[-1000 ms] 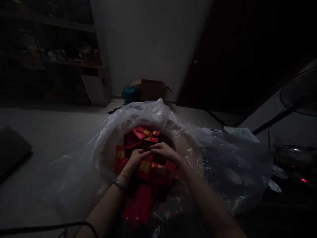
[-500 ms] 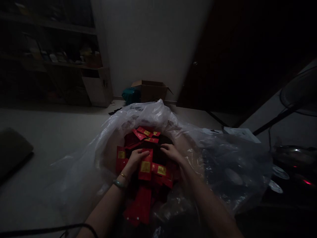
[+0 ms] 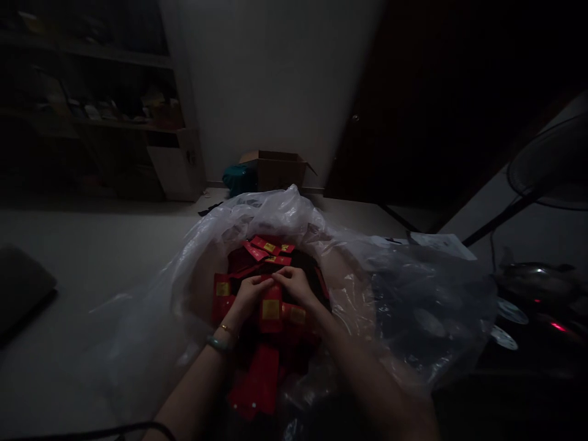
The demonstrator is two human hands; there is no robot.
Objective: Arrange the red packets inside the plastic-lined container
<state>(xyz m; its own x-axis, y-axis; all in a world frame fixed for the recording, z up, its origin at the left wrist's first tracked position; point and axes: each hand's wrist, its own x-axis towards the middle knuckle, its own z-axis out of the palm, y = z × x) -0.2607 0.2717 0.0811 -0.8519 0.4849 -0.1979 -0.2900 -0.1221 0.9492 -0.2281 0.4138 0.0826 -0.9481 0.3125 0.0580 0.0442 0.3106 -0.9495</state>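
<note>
A red packet with a gold label hangs upright between my hands. My left hand, with a bangle and a bracelet on its wrist, pinches the packet's top edge from the left. From the right, the fingertips of my right hand close on the same edge, touching or nearly touching the left ones. More red packets lie in a heap beyond and beneath the hands, inside a large clear plastic bag. Dark contents show among them, too dim to name. A longer red packet lies nearer to me.
On the right, the bag's plastic drapes over a dark surface holding a kettle-like metal pot and patterned discs. A fan stands behind. An open cardboard box and a teal bag sit by the wall.
My right hand moved away from the packet's top to the right, then came back to it. My left hand kept hold of the packet. The view shifted slightly.
</note>
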